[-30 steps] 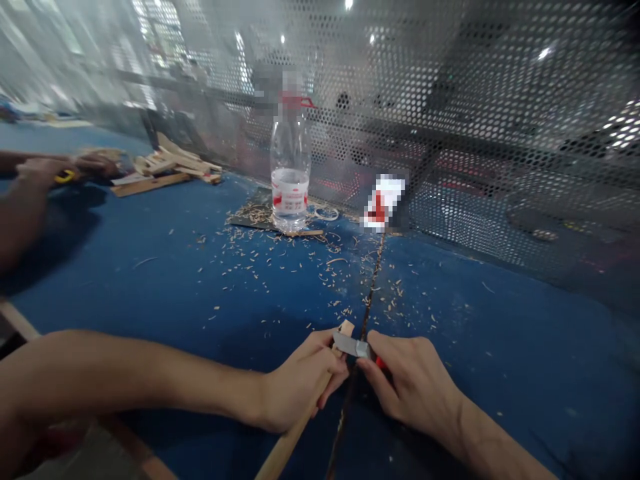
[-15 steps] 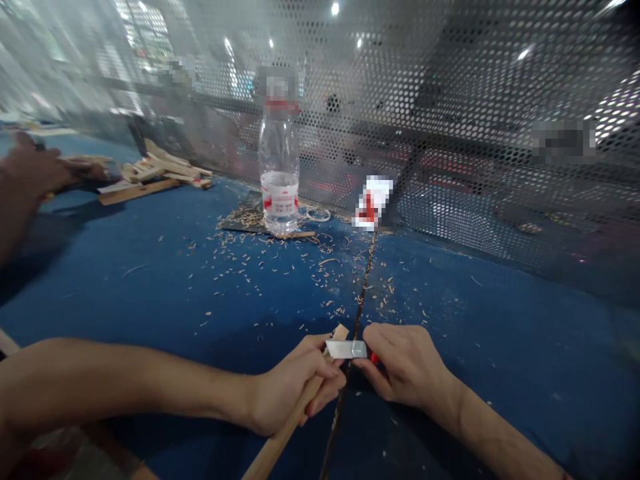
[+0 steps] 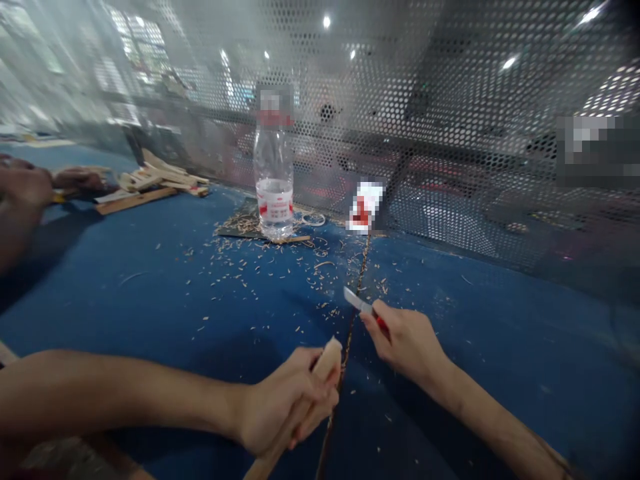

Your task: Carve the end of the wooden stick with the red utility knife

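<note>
I lifted the craft knife (image 3: 364, 304), pinched in my right hand (image 3: 407, 340), clear of the wooden stick (image 3: 327, 363) gripped in my left hand (image 3: 285, 407).

There's the left hand (image 3: 286, 408) curled tight, the right hand (image 3: 406, 341) pinched closed just up and to its right, not touching!

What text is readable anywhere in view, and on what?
Nothing can be read.
Label on the plastic water bottle: red and white print, too blurred to read.
Red-and-white packet by the mesh: pixelated, unreadable.
Craft knife in the right hand: no marking visible.
Wooden strip in the left hand: no marking visible.
</note>
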A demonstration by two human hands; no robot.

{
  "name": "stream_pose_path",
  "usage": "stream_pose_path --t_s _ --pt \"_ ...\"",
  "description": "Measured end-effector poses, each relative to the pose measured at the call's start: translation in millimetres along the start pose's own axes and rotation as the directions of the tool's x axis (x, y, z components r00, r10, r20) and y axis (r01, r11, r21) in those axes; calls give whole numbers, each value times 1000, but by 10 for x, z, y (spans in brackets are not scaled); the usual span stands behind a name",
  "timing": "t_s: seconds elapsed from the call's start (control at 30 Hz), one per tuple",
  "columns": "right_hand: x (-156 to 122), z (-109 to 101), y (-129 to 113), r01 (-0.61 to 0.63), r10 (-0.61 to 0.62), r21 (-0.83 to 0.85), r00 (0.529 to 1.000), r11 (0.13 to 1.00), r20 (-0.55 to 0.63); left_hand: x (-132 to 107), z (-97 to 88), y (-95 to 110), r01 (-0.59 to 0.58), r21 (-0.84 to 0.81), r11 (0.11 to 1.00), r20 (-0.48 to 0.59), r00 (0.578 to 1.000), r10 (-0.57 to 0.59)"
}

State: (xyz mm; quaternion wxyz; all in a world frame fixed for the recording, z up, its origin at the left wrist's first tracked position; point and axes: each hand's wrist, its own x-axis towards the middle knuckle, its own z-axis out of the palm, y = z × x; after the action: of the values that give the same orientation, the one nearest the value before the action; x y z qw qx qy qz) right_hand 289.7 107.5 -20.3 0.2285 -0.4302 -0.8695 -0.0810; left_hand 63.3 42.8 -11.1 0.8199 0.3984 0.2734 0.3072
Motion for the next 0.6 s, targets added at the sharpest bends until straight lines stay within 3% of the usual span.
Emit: stream_pose_path --t_s 0.1,0.23,0.4,0.6 --pt "11 -23 49 -59 60 44 998 997 -23 4 -10 -2 -22 1 1000 -12 1000 22" --pt "-27 -155 -194 72 -72 150 997 986 -4 63 -38 6 -67 -38 997 -38 997 65" --pt "-79 -187 -455 157 -178 196 980 968 91 56 -48 7 -84 -66 994 37 996 86" --pt "-71 -99 -330 199 -210 120 973 973 91 34 -86 28 49 -155 987 103 994 -33"
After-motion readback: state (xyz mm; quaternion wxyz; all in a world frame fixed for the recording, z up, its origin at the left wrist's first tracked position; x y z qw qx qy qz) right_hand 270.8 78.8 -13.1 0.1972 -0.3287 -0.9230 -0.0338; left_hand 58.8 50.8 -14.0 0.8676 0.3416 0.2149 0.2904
